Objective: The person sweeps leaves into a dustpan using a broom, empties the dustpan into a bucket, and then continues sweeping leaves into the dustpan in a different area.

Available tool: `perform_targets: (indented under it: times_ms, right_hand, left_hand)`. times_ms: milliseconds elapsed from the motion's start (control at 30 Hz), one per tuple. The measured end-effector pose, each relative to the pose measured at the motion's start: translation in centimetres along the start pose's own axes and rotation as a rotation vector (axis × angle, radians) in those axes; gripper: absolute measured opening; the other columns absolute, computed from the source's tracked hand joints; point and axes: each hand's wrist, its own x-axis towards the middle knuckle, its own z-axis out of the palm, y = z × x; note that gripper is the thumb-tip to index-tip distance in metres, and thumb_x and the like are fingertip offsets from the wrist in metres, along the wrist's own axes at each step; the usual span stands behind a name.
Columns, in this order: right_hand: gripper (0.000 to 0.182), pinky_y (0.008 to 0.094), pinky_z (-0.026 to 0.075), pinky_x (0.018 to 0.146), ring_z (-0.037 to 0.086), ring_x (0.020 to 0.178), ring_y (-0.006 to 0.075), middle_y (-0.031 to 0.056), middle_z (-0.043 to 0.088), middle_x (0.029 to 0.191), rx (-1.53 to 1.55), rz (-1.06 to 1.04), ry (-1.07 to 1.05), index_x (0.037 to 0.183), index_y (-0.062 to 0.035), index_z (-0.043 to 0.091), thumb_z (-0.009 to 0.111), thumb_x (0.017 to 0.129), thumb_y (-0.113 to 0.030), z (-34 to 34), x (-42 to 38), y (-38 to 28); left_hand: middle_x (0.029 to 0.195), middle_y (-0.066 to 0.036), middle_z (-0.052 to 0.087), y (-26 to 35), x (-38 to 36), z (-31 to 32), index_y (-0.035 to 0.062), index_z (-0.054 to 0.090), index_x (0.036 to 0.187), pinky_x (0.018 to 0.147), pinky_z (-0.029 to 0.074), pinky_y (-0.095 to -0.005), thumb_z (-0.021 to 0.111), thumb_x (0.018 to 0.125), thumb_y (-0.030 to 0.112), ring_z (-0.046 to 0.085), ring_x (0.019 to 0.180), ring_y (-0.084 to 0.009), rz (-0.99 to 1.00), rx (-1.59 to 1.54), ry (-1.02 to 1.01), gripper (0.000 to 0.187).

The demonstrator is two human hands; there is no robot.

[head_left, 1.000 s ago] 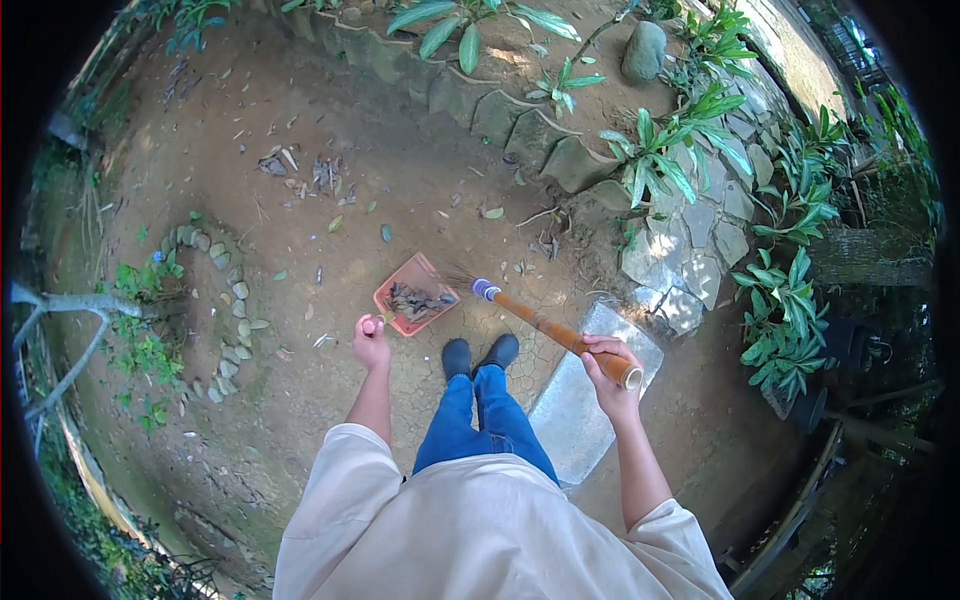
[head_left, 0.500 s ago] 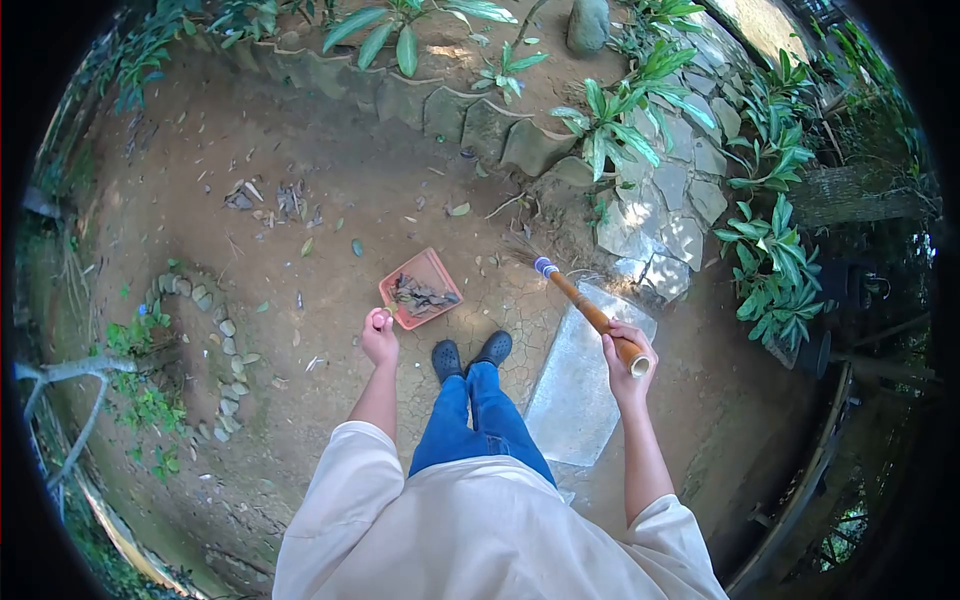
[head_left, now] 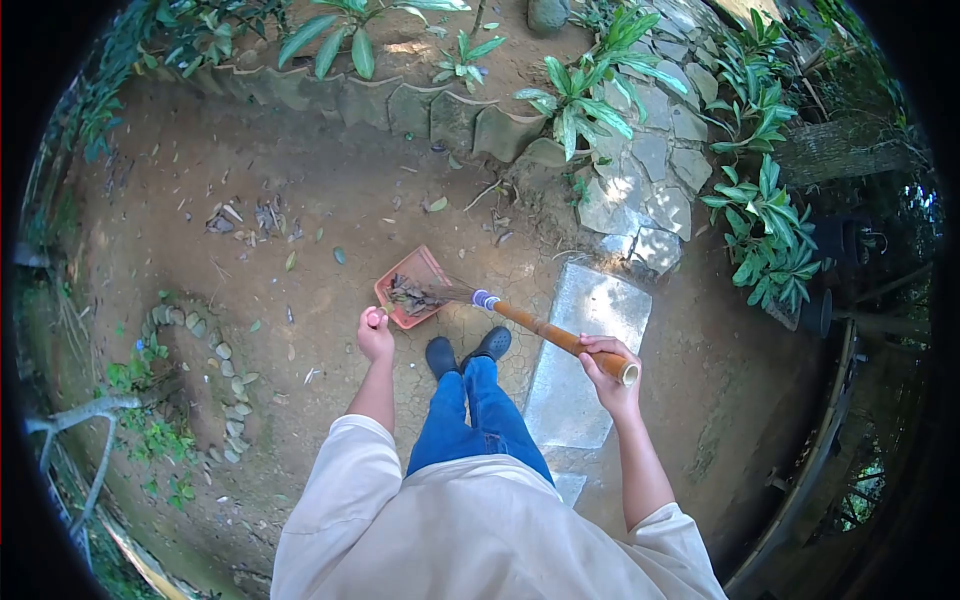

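My left hand (head_left: 376, 336) is closed round the handle end of a red dustpan (head_left: 425, 262), just in front of my dark shoes. Dry leaves (head_left: 410, 294) lie in the pan. In my right hand (head_left: 610, 375) is the bamboo handle of a broom (head_left: 545, 329), gripped near its open end. The broom slants to the left, and its thin bristles reach over the pan's right side at the leaves. Whether the bristles touch them is hard to tell.
A pale stone slab (head_left: 585, 365) lies right of my feet. Small stones (head_left: 234, 400) ring plants on the left. Tile edging (head_left: 405, 108) and a flagstone path (head_left: 650, 160) stand beyond. More dry leaves (head_left: 268, 215) lie on the soil, upper left.
The broom has swung left and down, so its bristles now reach the dustpan. My right hand has shifted slightly left and lower. The view has moved a little.
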Motion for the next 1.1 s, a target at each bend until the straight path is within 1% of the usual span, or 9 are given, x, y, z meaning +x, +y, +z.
perform_targets:
  times_ms: [267, 467, 567, 667, 767, 800, 867, 933, 1100]
  right_hand:
    - [0.016, 0.0370, 0.054, 0.096, 0.071, 0.106, 0.0254, 0.0125, 0.074, 0.103, -0.072, -0.070, 0.044, 0.091, -0.0016, 0.068, 0.075, 0.080, 0.008, -0.8, 0.6, -2.5]
    - [0.015, 0.0365, 0.054, 0.095, 0.071, 0.106, 0.0255, 0.0124, 0.074, 0.103, -0.161, -0.129, 0.092, 0.090, -0.0015, 0.068, 0.076, 0.080, 0.007, 0.4, 2.9, -1.9]
    - [0.017, 0.0367, 0.054, 0.094, 0.071, 0.107, 0.0268, 0.0127, 0.074, 0.103, -0.211, -0.132, 0.108, 0.090, -0.0019, 0.068, 0.077, 0.079, 0.006, 1.5, 4.0, -0.8]
    - [0.017, 0.0379, 0.055, 0.092, 0.071, 0.107, 0.0288, 0.0129, 0.073, 0.102, -0.226, -0.233, 0.071, 0.089, -0.0023, 0.068, 0.078, 0.078, 0.005, 3.3, 4.7, 1.9]
    - [0.017, 0.0391, 0.056, 0.094, 0.071, 0.107, 0.0306, 0.0130, 0.073, 0.101, -0.235, -0.273, -0.006, 0.088, -0.0025, 0.067, 0.078, 0.077, 0.005, 5.0, 4.5, 2.2]
    - [0.017, 0.0391, 0.056, 0.094, 0.071, 0.107, 0.0307, 0.0130, 0.073, 0.101, -0.229, -0.285, -0.038, 0.088, -0.0026, 0.067, 0.078, 0.077, 0.005, 5.4, 4.3, 1.9]
    - [0.017, 0.0387, 0.056, 0.097, 0.071, 0.107, 0.0295, 0.0121, 0.073, 0.101, -0.181, -0.200, -0.062, 0.089, -0.0023, 0.068, 0.077, 0.078, 0.006, 5.2, 3.8, 0.9]
    - [0.016, 0.0387, 0.055, 0.097, 0.071, 0.106, 0.0282, 0.0117, 0.073, 0.102, -0.146, -0.116, -0.092, 0.089, -0.0022, 0.068, 0.076, 0.078, 0.007, 4.4, 3.4, 0.5]
    - [0.016, 0.0376, 0.054, 0.097, 0.071, 0.107, 0.0251, 0.0117, 0.074, 0.103, -0.031, -0.033, -0.032, 0.090, -0.0015, 0.067, 0.075, 0.080, 0.008, 2.7, 2.0, -2.3]
  left_hand:
    - [0.105, -0.014, 0.072, -1.0, 0.0, -0.2, 0.0125, 0.068, 0.116, 0.085, 0.054, -0.0385, 0.081, 0.080, 0.008, 0.070, 0.096, -0.0295, -0.007, -0.101, -0.003, 0.039]
    - [0.104, -0.015, 0.073, 0.0, -0.5, -0.5, 0.0129, 0.068, 0.116, 0.084, 0.055, -0.0396, 0.080, 0.080, 0.008, 0.071, 0.094, -0.0297, 0.010, -0.023, -0.029, 0.039]
    - [0.107, -0.011, 0.072, 1.3, -0.7, -0.8, 0.0074, 0.068, 0.115, 0.089, 0.054, -0.0348, 0.079, 0.080, 0.003, 0.070, 0.098, -0.0225, -0.064, 0.029, -0.062, 0.036]
    - [0.106, -0.011, 0.072, 2.1, -0.8, -1.0, 0.0079, 0.068, 0.115, 0.090, 0.053, -0.0354, 0.080, 0.079, 0.003, 0.069, 0.099, -0.0228, -0.056, 0.039, -0.060, 0.037]
    - [0.102, -0.014, 0.074, 1.0, -0.6, -0.6, 0.0129, 0.069, 0.115, 0.083, 0.054, -0.0403, 0.081, 0.079, 0.009, 0.071, 0.094, -0.0301, 0.025, 0.018, -0.011, 0.038]
    - [0.102, -0.014, 0.074, 0.6, -0.5, -0.6, 0.0129, 0.069, 0.115, 0.083, 0.054, -0.0402, 0.081, 0.079, 0.009, 0.071, 0.094, -0.0300, 0.033, 0.007, -0.007, 0.038]
    - [0.102, -0.014, 0.074, -0.2, -0.3, -0.3, 0.0127, 0.069, 0.115, 0.083, 0.054, -0.0399, 0.081, 0.080, 0.009, 0.071, 0.094, -0.0299, 0.051, -0.021, -0.004, 0.038]
    - [0.102, -0.014, 0.074, -0.4, -0.3, 0.0, 0.0125, 0.069, 0.115, 0.084, 0.054, -0.0397, 0.080, 0.080, 0.009, 0.071, 0.094, -0.0296, 0.010, -0.027, -0.016, 0.038]
    - [0.102, -0.014, 0.074, 0.4, -0.5, -0.1, 0.0125, 0.069, 0.116, 0.084, 0.055, -0.0393, 0.080, 0.080, 0.008, 0.071, 0.093, -0.0288, 0.003, -0.056, -0.010, 0.038]
